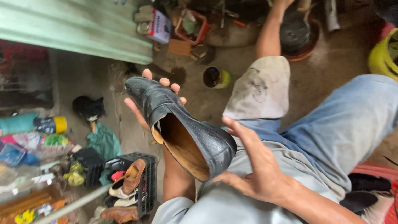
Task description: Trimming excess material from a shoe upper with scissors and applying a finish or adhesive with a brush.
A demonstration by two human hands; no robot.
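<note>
A black leather shoe (182,124) with a crocodile-pattern upper and tan lining is held up over my lap, toe pointing away and to the left, opening facing me. My left hand (159,89) is under the front of the shoe, fingertips showing past the toe and side. My right hand (257,166) cups the heel from the right, with the thumb raised and fingers spread under the back edge. A dirty white cloth (259,89) lies over my knee just behind the shoe.
A black plastic crate (147,182) holding several shoes stands on the ground at lower left. An open tin (215,77) sits on the dirt floor ahead, a red basket of tools (192,25) beyond it. A yellow container (381,54) is at the right edge and a green corrugated sheet (78,29) at upper left.
</note>
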